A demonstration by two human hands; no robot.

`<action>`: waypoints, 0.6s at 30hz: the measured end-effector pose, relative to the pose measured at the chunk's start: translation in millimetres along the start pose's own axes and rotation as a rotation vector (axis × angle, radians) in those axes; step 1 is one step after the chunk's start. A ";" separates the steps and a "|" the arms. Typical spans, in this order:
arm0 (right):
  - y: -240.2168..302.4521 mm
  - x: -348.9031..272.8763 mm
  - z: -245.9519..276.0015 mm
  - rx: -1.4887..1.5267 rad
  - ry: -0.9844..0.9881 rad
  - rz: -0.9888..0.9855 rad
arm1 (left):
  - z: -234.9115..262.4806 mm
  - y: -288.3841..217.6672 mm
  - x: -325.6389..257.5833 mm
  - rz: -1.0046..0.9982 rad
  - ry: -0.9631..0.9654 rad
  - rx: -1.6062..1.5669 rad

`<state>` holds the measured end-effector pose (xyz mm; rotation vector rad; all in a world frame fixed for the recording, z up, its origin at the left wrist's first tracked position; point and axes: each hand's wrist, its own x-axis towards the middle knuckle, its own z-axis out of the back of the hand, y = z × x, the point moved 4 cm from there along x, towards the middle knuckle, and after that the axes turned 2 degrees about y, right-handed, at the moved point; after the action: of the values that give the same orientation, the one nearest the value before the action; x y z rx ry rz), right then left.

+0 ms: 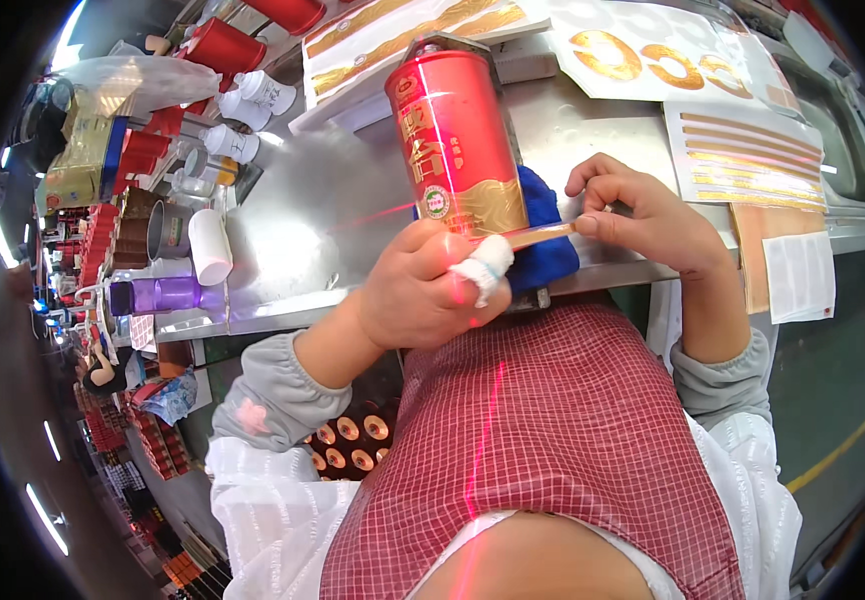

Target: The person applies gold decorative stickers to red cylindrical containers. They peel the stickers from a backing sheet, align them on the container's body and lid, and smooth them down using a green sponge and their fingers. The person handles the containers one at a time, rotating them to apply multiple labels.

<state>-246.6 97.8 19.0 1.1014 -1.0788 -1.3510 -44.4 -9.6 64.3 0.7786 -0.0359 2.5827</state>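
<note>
A red bottle (453, 130) with a gold wave band at its base lies with that base toward me, on a blue cloth (549, 262). At the base, my left hand (428, 290) is closed, and a white wrap (485, 268) covers what looks like its thumb. A narrow gold strip (541, 236) stretches from this wrapped digit to my right hand (643, 215). Thumb and forefinger of the right hand pinch the strip's right end. The left end of the strip is hidden behind the wrap, beside the bottle's base.
Sheets of gold ring labels (603, 55) and gold strips (753, 160) lie on the metal table (303, 190). White cups (233, 143), a white roll (210, 247) and a purple container (165, 295) stand at the left. A sink (833, 130) is at the far right.
</note>
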 end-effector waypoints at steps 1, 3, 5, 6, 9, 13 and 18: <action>0.7 -0.6 0.2 -0.008 -0.002 0.002 | -0.7 1.4 1.8 -0.014 0.044 0.009; 3.9 -3.1 0.0 -0.021 -0.012 0.002 | -1.9 2.6 3.0 -0.026 0.073 0.013; 10.2 -6.0 1.5 -0.032 -0.027 0.005 | -1.8 1.7 -1.1 0.004 -0.022 -0.004; 13.0 -5.4 1.9 -0.034 -0.020 0.022 | -1.1 1.4 -4.0 0.027 -0.099 -0.017; 15.1 -1.8 2.6 -0.027 0.000 0.042 | 3.5 -1.7 -14.2 0.194 -0.056 -0.007; 5.5 1.3 -1.1 0.018 0.003 -0.013 | 2.1 -0.5 -4.5 0.113 -0.053 0.000; 3.6 1.9 -3.5 0.038 0.007 -0.019 | -3.0 -0.2 6.2 -0.012 0.066 0.044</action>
<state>-242.6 95.6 21.8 1.1457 -1.0954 -1.3459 -50.5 -6.5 65.0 0.7058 0.0460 2.6040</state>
